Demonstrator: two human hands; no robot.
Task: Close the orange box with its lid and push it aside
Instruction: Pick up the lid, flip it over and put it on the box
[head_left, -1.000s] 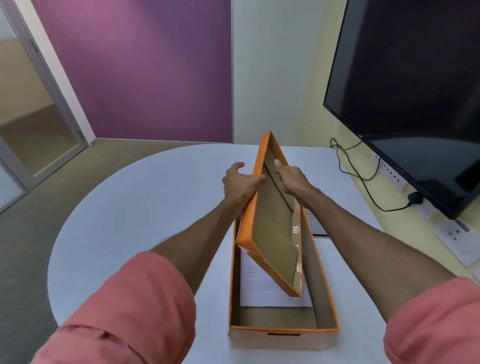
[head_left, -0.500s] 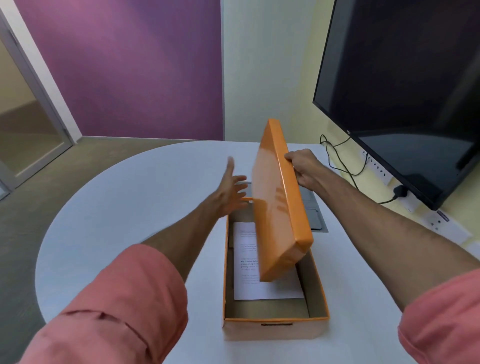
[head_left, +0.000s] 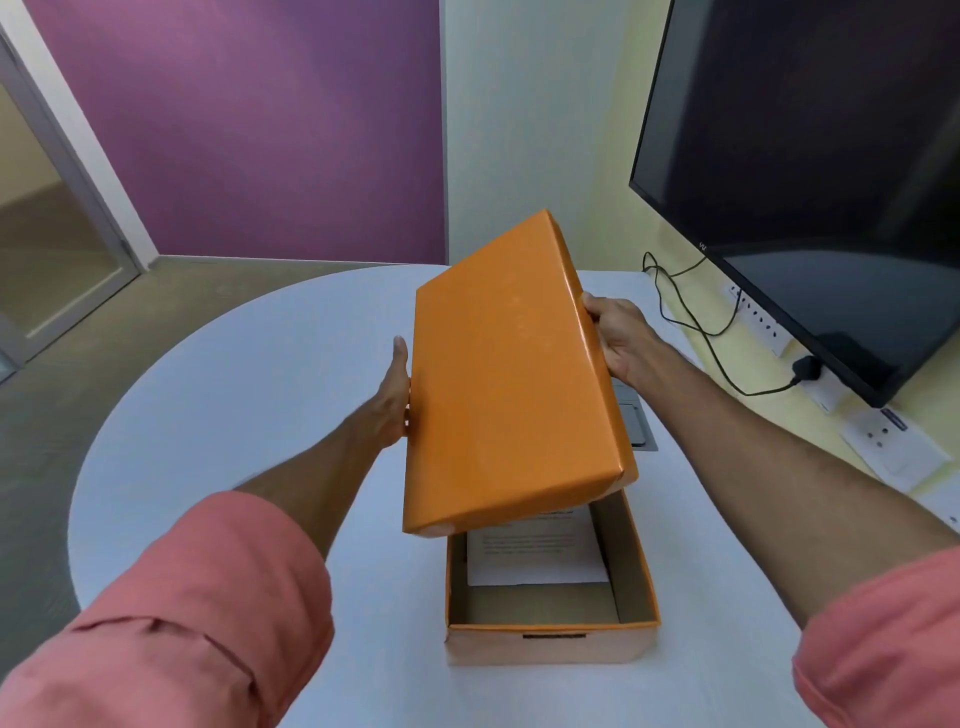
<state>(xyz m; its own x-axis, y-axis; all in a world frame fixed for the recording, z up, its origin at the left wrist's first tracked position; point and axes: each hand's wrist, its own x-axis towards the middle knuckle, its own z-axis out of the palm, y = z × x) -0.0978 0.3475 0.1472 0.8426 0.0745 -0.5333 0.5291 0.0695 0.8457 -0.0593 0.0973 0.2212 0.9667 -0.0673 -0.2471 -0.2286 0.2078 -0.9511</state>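
The lid (head_left: 511, 374) is held in the air above the far part of the box (head_left: 550, 644), orange top face up and tilted, its near-left corner lowest and its far-right corner highest. The left hand (head_left: 393, 397) lies flat against the lid's left long edge, fingers extended along it and pressed to the side wall. The right hand (head_left: 615, 338) grips the right long edge near the far end, thumb over the upper face and fingers hidden beneath; it holds the lid. The lid is not seated: its near end stands clear above the box rim, and whether any part of it touches the box cannot be told. The box stands open on the white table (head_left: 234, 415), near the front edge, its long axis running away from the person. The near half of its interior is exposed, brown cardboard inside with an orange rim. A white sheet (head_left: 537, 556) with printed text lies flat on the box floor, partly covered from view by the lid. A grey panel (head_left: 636, 428) is set in the table just right of the lid. A dark screen (head_left: 810, 171) hangs on the right wall, with a black cable (head_left: 696, 322) running to a plug (head_left: 805, 366) below it. Both forearms are bare, with pink sleeves (head_left: 182, 618) rolled up.
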